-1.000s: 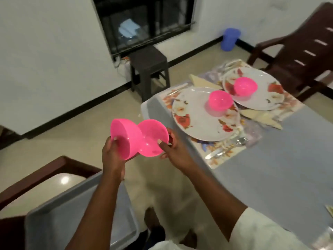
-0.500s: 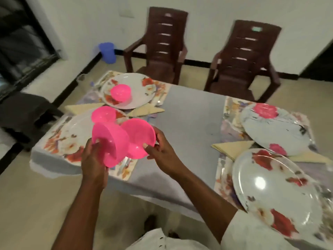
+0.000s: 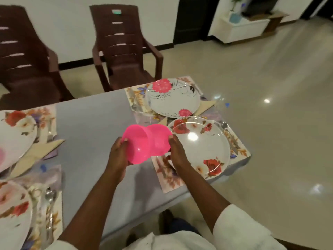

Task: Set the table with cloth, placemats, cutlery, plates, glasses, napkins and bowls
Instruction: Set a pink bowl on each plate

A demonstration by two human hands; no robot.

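- Far left: two brown chairs point(image 3: 124, 51) stand behind the table. No one sits there.
- Left side of the grey cloth point(image 3: 93, 127): flower plates point(image 3: 16, 138) on placemats, w/ a folded napkin point(image 3: 36, 152) between them and a spoon point(image 3: 49, 195) near the bottom one. A bit of pink shows at the left edge; can't tell what it is.
- Middle, held up over the cloth: two pink bowls. The left bowl point(image 3: 137, 143) and the right bowl point(image 3: 159, 139) touch, bottoms toward each other.
- Left hand point(image 3: 119, 154) holds the left bowl. Thumb sits on the rim, other fingers curl round behind it, closed snug.
- Right hand point(image 3: 177, 152) holds the right bowl by its edge. Fingers bent round the rim, not wide open.
- Right side: two plates w/ no bowl yet. The near plate point(image 3: 203, 147) w/ red flowers is just under the right hand. The far plate point(image 3: 173, 97) w/ pink flowers is behind it.
- A spoon point(image 3: 225, 126) lies just right of the near plate, on the placemat point(image 3: 167, 174).
- Step now, I think: put one bowl on each of these two plates.
- To do it well: turn each bowl open side up, set it down slow in the middle of the plate, then let go.
- Watch out: the plates look shiny, so a bowl could slide. The near plate sits close to the table edge, so don't bump it.
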